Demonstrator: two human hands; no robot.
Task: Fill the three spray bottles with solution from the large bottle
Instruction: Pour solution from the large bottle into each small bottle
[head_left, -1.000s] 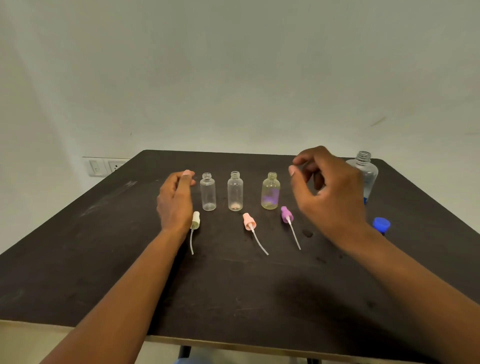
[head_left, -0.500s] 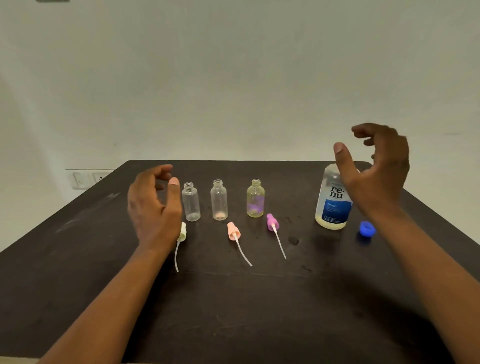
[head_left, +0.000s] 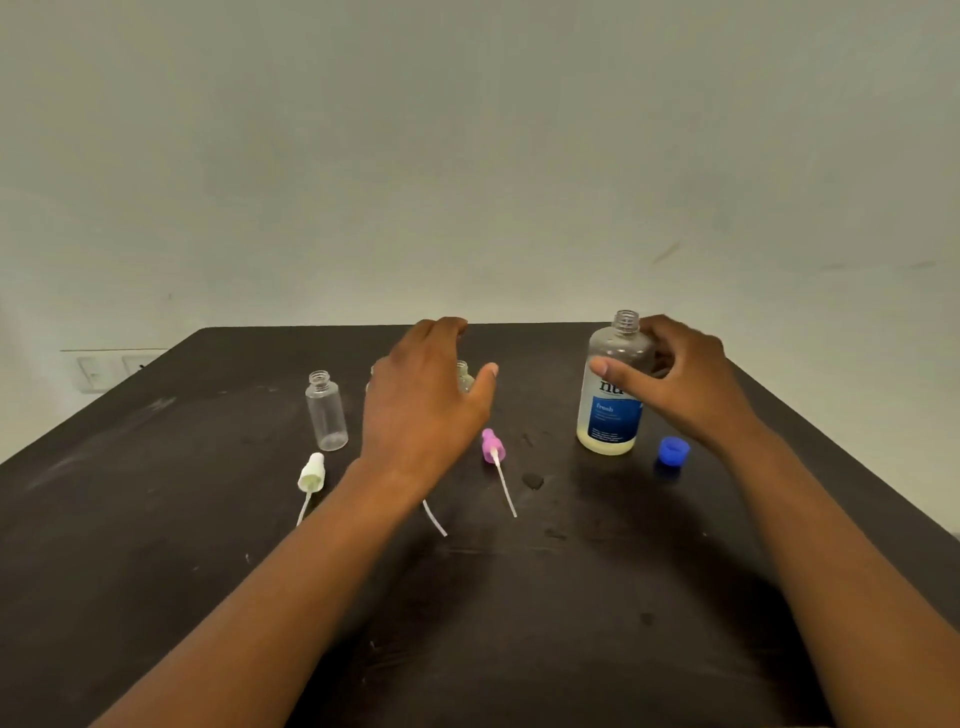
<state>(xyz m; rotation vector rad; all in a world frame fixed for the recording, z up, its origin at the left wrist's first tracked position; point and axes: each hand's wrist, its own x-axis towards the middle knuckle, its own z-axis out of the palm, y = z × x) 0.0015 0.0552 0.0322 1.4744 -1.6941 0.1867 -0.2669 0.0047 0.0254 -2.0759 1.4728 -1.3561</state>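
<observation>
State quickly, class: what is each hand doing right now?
Left hand: open, fingers relaxed, holding nothing, above the small bottles.
Right hand: fingers and thumb curled round the large bottle, which stands on the table.

Clear glossy plastic spray bottle (head_left: 327, 411) stands on the matt, scuffed dark table (head_left: 156, 519).

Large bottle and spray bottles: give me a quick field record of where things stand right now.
large bottle: upright, uncapped, some solution at the bottom
right hand: grip closing round the large bottle's upper body
blue cap: on the table, right of the large bottle
left hand: open, above the middle spray bottles, hiding most of them
leftmost spray bottle: upright, open, looks empty
white sprayer: lying loose
purple sprayer: lying loose
</observation>
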